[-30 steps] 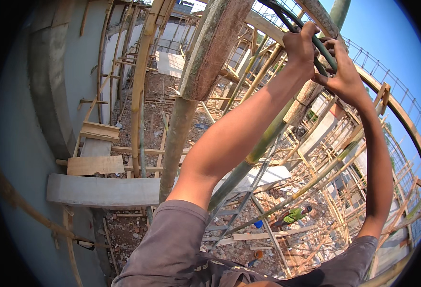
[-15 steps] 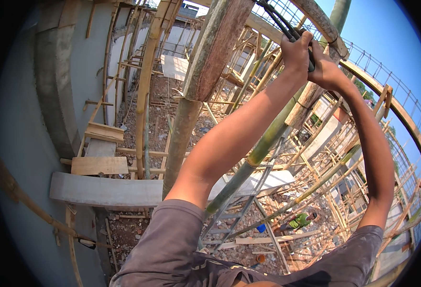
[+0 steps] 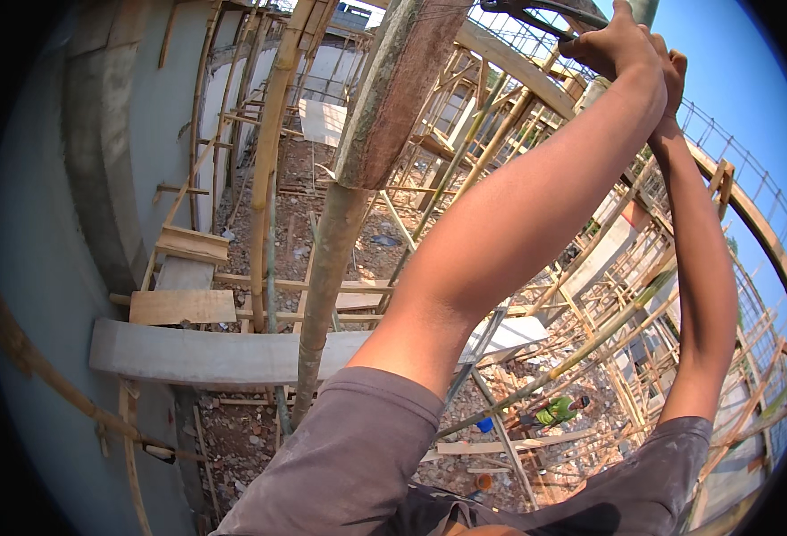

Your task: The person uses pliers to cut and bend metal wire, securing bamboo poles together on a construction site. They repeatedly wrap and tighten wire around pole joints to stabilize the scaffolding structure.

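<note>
Both my arms reach up to the top of the head view. A black plier-like tool with two long handles (image 3: 536, 22) is held there, its handles spread apart and its far end close to the upper edge. My left hand (image 3: 618, 46) is closed around the handle end. Just behind it, my right hand (image 3: 673, 79) is closed too, partly covered by the left wrist, and what its fingers grip is hidden. A rough timber piece (image 3: 402, 98) on a round pole (image 3: 322, 295) stands left of my arms. Steel bars (image 3: 536, 55) run behind the tool.
A grey wall (image 3: 40, 268) rises at the left. Below me lie a pale beam (image 3: 206, 353), plywood pieces (image 3: 183, 306) and rubble ground (image 3: 250, 456). A person in a green top (image 3: 558, 411) is far below. Bamboo poles (image 3: 599, 335) cross at the right.
My hands have moved up and to the right, my left forearm now covering the green bamboo pole. The tool's handles, close together before, are now spread.
</note>
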A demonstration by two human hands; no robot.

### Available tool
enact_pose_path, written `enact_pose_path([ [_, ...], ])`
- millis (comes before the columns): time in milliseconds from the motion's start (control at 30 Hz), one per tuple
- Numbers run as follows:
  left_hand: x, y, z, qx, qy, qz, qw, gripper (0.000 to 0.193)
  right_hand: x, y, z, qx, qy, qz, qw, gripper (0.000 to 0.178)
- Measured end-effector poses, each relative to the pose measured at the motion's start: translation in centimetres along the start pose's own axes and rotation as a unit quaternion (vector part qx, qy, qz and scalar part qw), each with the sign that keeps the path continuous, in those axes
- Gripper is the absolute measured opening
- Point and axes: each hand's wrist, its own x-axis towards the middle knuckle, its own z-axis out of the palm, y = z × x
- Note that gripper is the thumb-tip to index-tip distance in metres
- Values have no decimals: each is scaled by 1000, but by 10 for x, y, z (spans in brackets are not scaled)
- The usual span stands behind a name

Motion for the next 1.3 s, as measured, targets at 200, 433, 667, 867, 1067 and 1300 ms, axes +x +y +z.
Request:
enact_pose_path([
  [200, 22, 10, 2, -106, -68, -77, 989, 36, -7, -15, -5, 8, 26, 9, 1000, 36],
  [433, 27, 0, -46, -218, -277, -155, 923, 20, -1, 3, -57, 320, -132, -13, 938, 69],
  [667, 30, 3, -90, -269, -431, -144, 849, 18, 31, 11, -49, 361, -492, 148, 778, 78],
  [867, 16, 0, -111, -16, -395, -42, 918, 48, 12, -14, -39, 213, -298, 68, 928, 53],
  [1067, 4, -20, -122, -48, -313, -149, 937, 86, 1, -25, -30, 53, -112, 57, 991, 48],
  [1300, 15, -5, -109, 69, -271, -107, 954, 70, -11, -42, -14, 36, -53, 100, 993, 47],
])
